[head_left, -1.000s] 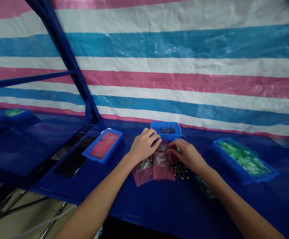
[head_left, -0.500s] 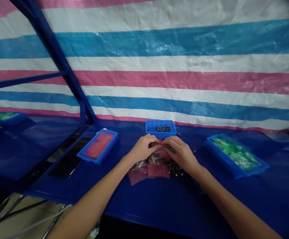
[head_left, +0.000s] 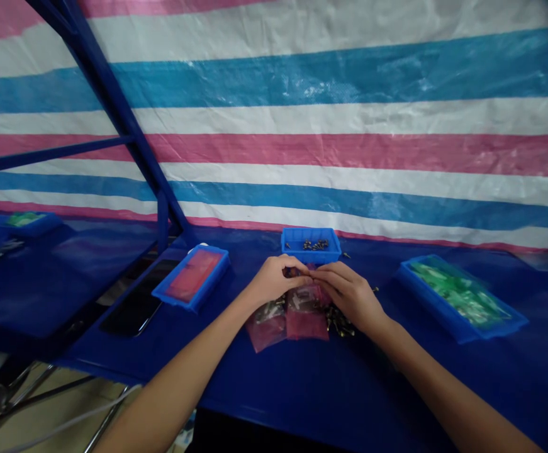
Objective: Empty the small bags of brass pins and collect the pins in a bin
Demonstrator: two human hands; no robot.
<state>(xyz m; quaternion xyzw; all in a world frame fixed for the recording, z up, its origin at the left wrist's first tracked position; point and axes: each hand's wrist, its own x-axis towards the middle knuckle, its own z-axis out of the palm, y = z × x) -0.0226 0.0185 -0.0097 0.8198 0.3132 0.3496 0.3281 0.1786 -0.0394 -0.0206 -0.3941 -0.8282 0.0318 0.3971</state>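
Note:
My left hand (head_left: 276,280) and my right hand (head_left: 352,292) meet over the table, thumbs and forefingers pinched together at the upper edge of a small pink plastic bag (head_left: 307,322). The fingers hide part of that edge. Another pink plastic bag (head_left: 265,333) lies beside it on the left, with small metal parts inside. Under my right hand is a loose pile of small dark, brass-tipped screw-like parts (head_left: 340,321). Just beyond my fingers stands a shallow blue bin (head_left: 311,256) with several similar parts on its floor.
Left of my hands, a blue tray (head_left: 191,277) holds pink bags, next to a black phone (head_left: 134,308). A blue tray of green bags (head_left: 462,296) stands at the right. A blue metal frame (head_left: 127,135) slopes down to the table before a striped sheet (head_left: 325,148).
The view has shifted slightly, moving everything a little to the right. My right fingers have straightened and drawn closer to my left fingertips; the dark piece seen under them is now hidden.

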